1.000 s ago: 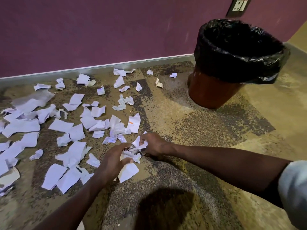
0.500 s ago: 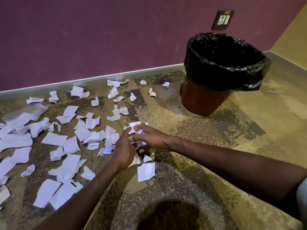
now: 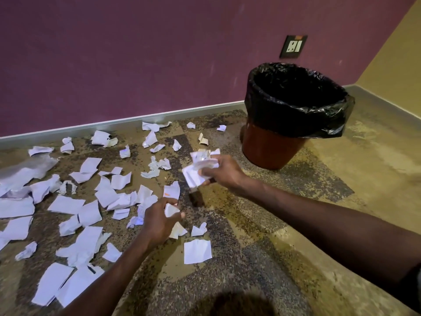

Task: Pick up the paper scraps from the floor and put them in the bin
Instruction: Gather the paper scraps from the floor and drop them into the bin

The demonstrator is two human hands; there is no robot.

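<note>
Your right hand (image 3: 222, 171) is raised off the carpeted floor (image 3: 262, 224), fingers curled and pinching a bunch of white paper scraps (image 3: 200, 168) between thumb and fingertips; the bunch sits to the left of the bin and lower than its rim, not over the opening. Your left hand (image 3: 159, 221) is lower and nearer to you, its fingers curved around a small white scrap (image 3: 171, 210) that shows between thumb and fingers, though how firmly you grip it cannot be told. The bin (image 3: 293, 117) stands upright near the corner, a reddish-brown tub lined with a black plastic bag (image 3: 328, 124) folded down over its rim; the inside looks dark and you cannot tell whether any paper lies in it. Most of the torn paper pieces (image 3: 91, 201) are spread across the floor to your left, from the grey skirting board (image 3: 136, 120) down toward your left forearm, some flat and some crumpled. A single squarish piece (image 3: 197, 250) lies on the floor just below your left hand, and a smaller crumpled one (image 3: 199, 230) sits just above it. A few little scraps (image 3: 202, 139) lie near the foot of the bin. On the purple wall (image 3: 114, 53) above the bin is a dark socket plate (image 3: 293, 46).
</note>
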